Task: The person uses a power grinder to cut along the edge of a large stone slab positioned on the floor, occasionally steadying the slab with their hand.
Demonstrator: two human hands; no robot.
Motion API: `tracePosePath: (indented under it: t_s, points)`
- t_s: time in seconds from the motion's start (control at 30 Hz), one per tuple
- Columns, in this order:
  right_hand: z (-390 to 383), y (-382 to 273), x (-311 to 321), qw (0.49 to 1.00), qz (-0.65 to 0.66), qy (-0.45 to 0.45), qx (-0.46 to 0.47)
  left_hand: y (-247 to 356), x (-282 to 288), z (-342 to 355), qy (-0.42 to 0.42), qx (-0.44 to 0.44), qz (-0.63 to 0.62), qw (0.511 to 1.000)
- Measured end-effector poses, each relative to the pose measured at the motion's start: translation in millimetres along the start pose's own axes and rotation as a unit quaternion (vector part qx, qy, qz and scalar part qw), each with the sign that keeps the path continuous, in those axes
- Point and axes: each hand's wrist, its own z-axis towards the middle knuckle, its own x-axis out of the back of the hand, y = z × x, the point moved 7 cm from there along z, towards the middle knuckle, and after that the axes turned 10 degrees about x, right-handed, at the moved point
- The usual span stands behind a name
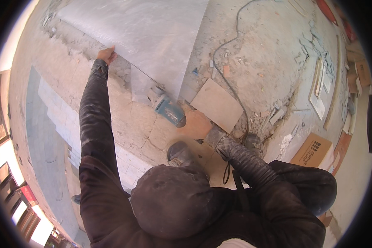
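Observation:
A large grey tile slab [153, 29] lies flat at the top of the head view. My left hand [107, 55] reaches out to its near-left edge, with the fingertips on the edge; the underside of the fingers is hidden. Close to the slab's near corner is an angle grinder [170, 111] with a teal body, its front end at the slab edge. My right hand [196, 124] is closed around the rear of the grinder, the fingers partly hidden. A pale tile piece [140, 84] shows beneath the slab's edge.
A square beige tile [217, 106] lies right of the grinder. A dark cord [219, 68] snakes over the dusty ground. Broken rubble [273, 115], a cardboard box [312, 152] and wood strips [319, 78] are at the right. My bent knee [169, 202] and shoe [180, 153] are close below.

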Motion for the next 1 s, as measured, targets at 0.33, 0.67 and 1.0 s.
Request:
tracePosePath:
  t_s: [0.33, 0.67, 1.0]
  points:
    - [-7, 27, -19, 1.000, -0.005, -0.008, -0.002, -20, 1, 21, 0.002, 0.032, -0.026, 0.999]
    - [-8, 24, -7, 1.000, -0.006, -0.023, -0.016, -16, -5, 15, 0.012, 0.014, -0.032, 0.999]
    - [-21, 22, -1, 0.999, 0.015, -0.021, -0.035, -10, 1, 12, 0.005, 0.019, -0.027, 0.999]
